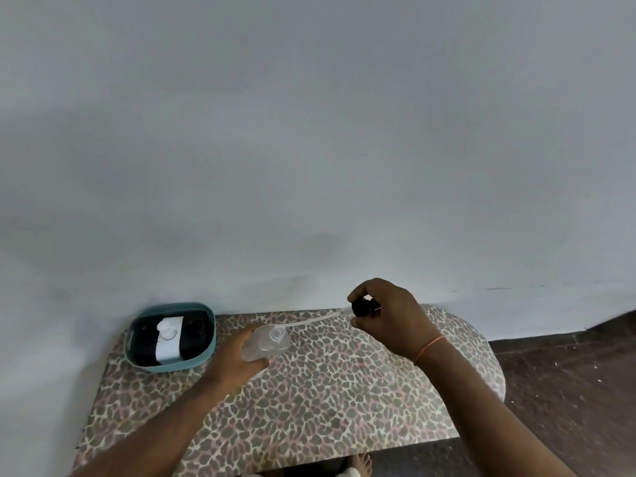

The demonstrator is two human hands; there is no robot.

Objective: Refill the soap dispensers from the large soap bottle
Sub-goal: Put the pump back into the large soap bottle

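The right hand (389,321) pinches a black pump top (364,306), and its thin white tube (316,319) slants down to the left. The left hand (234,356) holds a small clear soap bottle (266,342), open at the neck, over the spotted table (327,407). A blue tub (173,335) at the far left holds a big dark bottle with a white cap (166,330).

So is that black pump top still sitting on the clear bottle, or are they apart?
Apart. The head view shows the right hand holding the black pump top away from the clear bottle; the bottle's neck is open, though the tube's tip may still reach it.
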